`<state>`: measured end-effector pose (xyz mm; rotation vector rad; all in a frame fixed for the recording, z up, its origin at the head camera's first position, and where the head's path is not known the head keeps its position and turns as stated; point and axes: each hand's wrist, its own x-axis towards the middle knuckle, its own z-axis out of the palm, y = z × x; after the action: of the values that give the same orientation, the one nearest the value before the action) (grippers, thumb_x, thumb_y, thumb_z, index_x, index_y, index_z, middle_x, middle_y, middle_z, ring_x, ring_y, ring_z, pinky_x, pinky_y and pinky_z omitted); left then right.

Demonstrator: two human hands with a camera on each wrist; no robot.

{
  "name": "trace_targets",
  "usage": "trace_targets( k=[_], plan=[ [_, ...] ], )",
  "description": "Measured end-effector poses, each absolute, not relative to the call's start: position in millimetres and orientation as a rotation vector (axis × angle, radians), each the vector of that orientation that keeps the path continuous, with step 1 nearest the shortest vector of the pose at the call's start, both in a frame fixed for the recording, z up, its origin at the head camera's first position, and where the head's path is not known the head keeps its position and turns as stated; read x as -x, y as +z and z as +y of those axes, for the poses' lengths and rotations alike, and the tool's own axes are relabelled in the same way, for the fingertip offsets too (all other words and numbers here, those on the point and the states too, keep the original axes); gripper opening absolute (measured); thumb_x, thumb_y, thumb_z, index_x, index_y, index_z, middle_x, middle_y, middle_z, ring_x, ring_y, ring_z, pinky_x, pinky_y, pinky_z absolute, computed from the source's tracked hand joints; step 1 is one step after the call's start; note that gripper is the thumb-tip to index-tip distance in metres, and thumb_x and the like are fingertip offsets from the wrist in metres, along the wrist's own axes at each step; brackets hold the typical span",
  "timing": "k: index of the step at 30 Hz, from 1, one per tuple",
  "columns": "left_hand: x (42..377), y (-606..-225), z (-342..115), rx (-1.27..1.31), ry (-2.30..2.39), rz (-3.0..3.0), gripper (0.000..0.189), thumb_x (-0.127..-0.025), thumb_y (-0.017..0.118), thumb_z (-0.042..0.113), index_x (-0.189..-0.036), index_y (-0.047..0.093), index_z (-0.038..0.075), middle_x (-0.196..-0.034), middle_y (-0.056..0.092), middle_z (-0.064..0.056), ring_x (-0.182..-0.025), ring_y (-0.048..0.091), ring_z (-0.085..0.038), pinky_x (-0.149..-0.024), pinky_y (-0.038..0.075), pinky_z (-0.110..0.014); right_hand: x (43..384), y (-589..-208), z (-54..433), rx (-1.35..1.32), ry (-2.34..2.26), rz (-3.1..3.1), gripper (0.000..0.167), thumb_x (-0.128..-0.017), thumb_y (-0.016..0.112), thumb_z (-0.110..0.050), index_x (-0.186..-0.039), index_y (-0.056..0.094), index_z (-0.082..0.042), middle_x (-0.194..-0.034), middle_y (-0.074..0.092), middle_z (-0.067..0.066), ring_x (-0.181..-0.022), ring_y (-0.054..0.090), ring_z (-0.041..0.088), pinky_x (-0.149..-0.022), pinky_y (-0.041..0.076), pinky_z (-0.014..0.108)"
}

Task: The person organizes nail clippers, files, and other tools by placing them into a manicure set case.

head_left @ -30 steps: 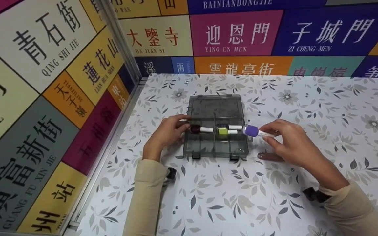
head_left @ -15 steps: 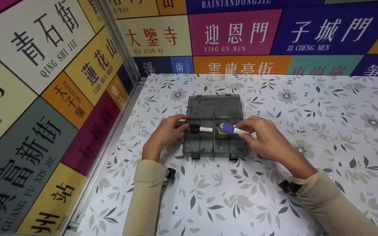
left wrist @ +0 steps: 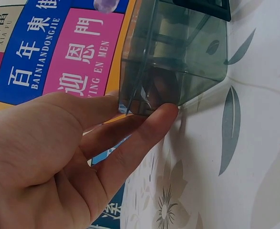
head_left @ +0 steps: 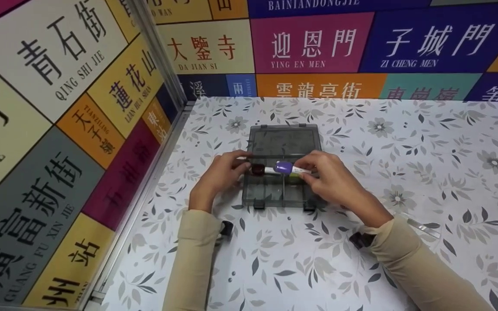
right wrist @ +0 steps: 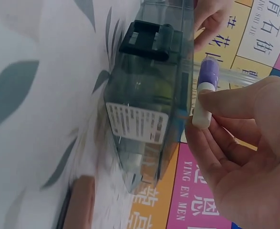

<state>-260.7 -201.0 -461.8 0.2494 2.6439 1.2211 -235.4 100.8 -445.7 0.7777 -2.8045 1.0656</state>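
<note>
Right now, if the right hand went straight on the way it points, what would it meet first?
Its held purple bottle would probably reach the left hand first; depth is unclear, so it might touch the dark red bottle sooner.

Can slip over the front of the gray box (head_left: pixel 256 190) from the near side, between the sleeves (head_left: pixel 197 250). Gets cramped further back tho, blocked by the purple bottle (head_left: pixel 283 167), right hand (head_left: pixel 331 177), plus left hand (head_left: pixel 219 176) at the left edge. Loads of room over the tablecloth (head_left: pixel 448 147), right side.
</note>
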Motion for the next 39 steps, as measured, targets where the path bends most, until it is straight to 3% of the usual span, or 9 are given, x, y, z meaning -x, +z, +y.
trace_targets(
  k=[4,12,23,28,39],
  plan=[
    [260.7,-461.0,-201.1,-0.263,1.194,2.678,0.039,-0.113,0.061,0.023,-0.152,0.064,0.019,-0.132,0.079,-0.01,-0.117,0.076,-0.02,-0.09,0.064,-0.038,238.1,-447.6,94.9,-0.786,1.043,-2.806,0.021,-0.1,0.075,-0.005,-0.12,0.081,-0.003,-0.113,0.075,0.014,-0.103,0.074,0.032,-0.09,0.062,0.049],
    [259.8,-461.7,-201.5,-0.264,1.202,2.661,0.04,-0.113,0.061,0.022,-0.153,0.062,0.018,-0.131,0.079,-0.011,-0.109,0.079,-0.022,-0.082,0.065,-0.037,240.6,-450.7,83.2,-0.8,1.038,-2.797,0.015,-0.098,0.078,-0.006,-0.112,0.083,-0.004,-0.104,0.075,0.013,-0.095,0.074,0.029,-0.084,0.062,0.046],
    [261.6,-462.0,-203.4,-0.337,1.167,2.692,0.04,-0.113,0.06,0.022,-0.153,0.062,0.015,-0.131,0.079,-0.013,-0.096,0.081,-0.024,-0.08,0.064,-0.037,242.8,-456.2,76.6,-0.869,1.016,-2.76,0.017,-0.097,0.075,-0.001,-0.111,0.084,-0.003,-0.106,0.078,0.013,-0.094,0.075,0.03,-0.082,0.063,0.047],
    [262.4,-462.0,-203.3,-0.331,1.175,2.698,0.038,-0.113,0.061,0.021,-0.151,0.064,0.016,-0.126,0.08,-0.014,-0.097,0.08,-0.024,-0.077,0.063,-0.036,243.4,-454.5,73.7,-0.869,1.015,-2.772,0.016,-0.098,0.075,-0.003,-0.112,0.084,-0.004,-0.106,0.078,0.013,-0.093,0.073,0.029,-0.082,0.062,0.047],
    [261.8,-462.1,-202.4,-0.318,1.178,2.698,0.038,-0.113,0.061,0.021,-0.15,0.065,0.015,-0.128,0.079,-0.014,-0.109,0.079,-0.025,-0.084,0.064,-0.039,244.0,-456.9,67.6,-0.861,1.019,-2.763,0.019,-0.098,0.074,-0.003,-0.115,0.083,-0.004,-0.11,0.078,0.014,-0.094,0.073,0.029,-0.082,0.062,0.046]
  ],
)
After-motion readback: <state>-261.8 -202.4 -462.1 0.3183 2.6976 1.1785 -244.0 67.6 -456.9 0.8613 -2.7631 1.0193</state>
